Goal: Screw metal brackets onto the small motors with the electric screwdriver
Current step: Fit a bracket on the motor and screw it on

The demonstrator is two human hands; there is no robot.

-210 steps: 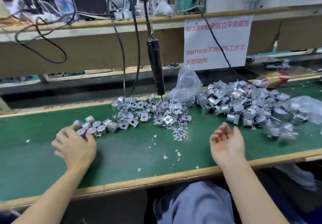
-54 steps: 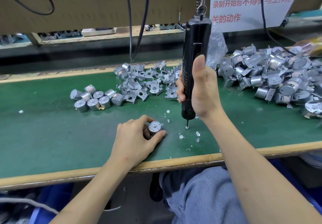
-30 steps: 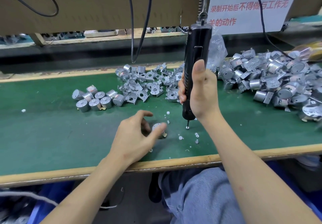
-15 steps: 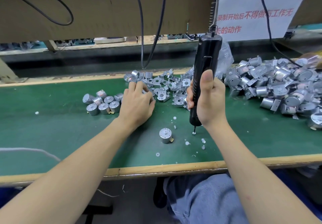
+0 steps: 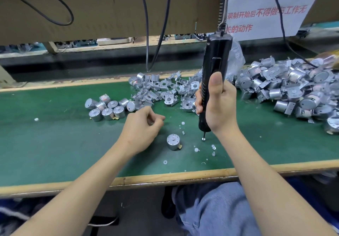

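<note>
Small silver cylindrical metal motor (image 5: 173, 141): stands alone on its end on the green bench mat (image 5: 55, 144), shaft end up. It is between the two hands and near the front wooden edge (image 5: 165, 178), and nothing touches it.
Left hand (image 5: 142, 129): just left of and behind that motor, apart from it, with the fingers curled in toward the thumb. A pale blurred shape shows among the fingertips, and I cannot tell whether the hand grips anything.
Right hand (image 5: 217, 105): wrapped firmly round the lower barrel of the black electric screwdriver (image 5: 215, 61), thumb up along its front.
Screwdriver: upright and slightly tilted, hung from a metal spring hook (image 5: 222, 10) at its top. Its thin bit (image 5: 204, 135) points down onto a tiny round silver piece (image 5: 203, 139) on the mat, just right of the lone motor.
Pile of loose bent silver metal brackets (image 5: 165, 92): at the back of the mat, behind the left hand.
Cluster of bare silver motors (image 5: 108, 108): left of the bracket pile, touching one another.
Heap of silver motors with brackets (image 5: 289, 92): fills the right side of the mat, well apart from the lone motor.
Small white washers (image 5: 196, 150): scattered on the mat around the bit.
Clear plastic bag (image 5: 236, 56): behind the screwdriver, at the heap's edge.
White paper sign with red characters (image 5: 266, 6): on the back board, upper right.
Black cables (image 5: 146, 24): hang down in front of the board.
</note>
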